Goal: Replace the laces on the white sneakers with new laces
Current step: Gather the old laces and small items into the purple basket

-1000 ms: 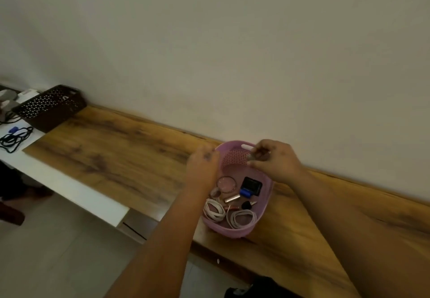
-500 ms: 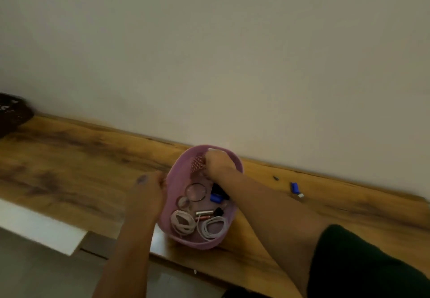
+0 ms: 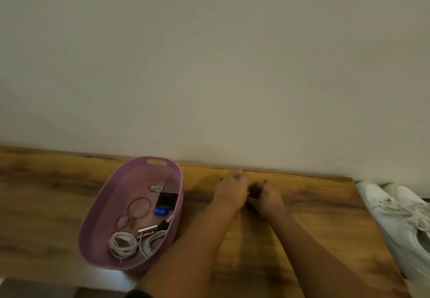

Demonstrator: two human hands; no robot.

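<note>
Both hands meet on the table (image 3: 314,223) near the wall: left hand (image 3: 229,195) and right hand (image 3: 266,198) are curled together over something small and dark, too blurred to identify. The sneakers (image 3: 400,223) sit at the table's right edge, still laced; coiled white laces (image 3: 123,244) lie in the basket (image 3: 93,223). Judgement: tidying precedes relacing, so the person should clear the small item, then bring a sneaker and a coil to centre.

You've pulled both hands out of the pink basket (image 3: 130,214); your left hand (image 3: 229,193) and right hand (image 3: 267,198) now meet on the surface (image 3: 302,239) beside it.
</note>
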